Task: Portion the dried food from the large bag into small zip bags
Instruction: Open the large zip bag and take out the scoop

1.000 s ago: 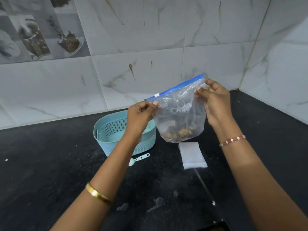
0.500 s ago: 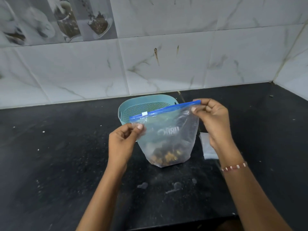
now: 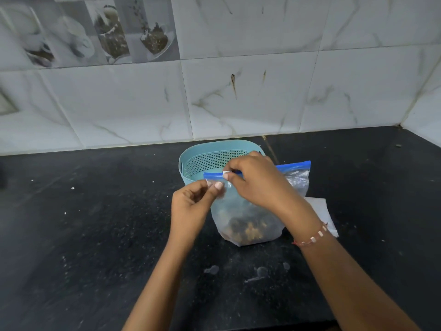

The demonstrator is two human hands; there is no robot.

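The large clear bag (image 3: 245, 225) with a blue zip strip along its top stands on the black counter, brown dried food pooled in its bottom. My left hand (image 3: 193, 206) pinches the bag's upper left corner just under the strip. My right hand (image 3: 257, 185) reaches across the bag's top and pinches the white slider on the blue strip near its left end. A stack of small clear zip bags (image 3: 322, 211) lies flat on the counter to the right, partly hidden behind the big bag and my right wrist.
A light blue perforated basket (image 3: 205, 158) stands right behind the bag, near the tiled wall. The black counter (image 3: 95, 235) carries scattered crumbs and a few smears in front. Tiled walls meet in a corner at the far right.
The bag came down from mid-air to rest on the counter. My right hand moved from the bag's right corner to the slider at the left end of the zip strip.
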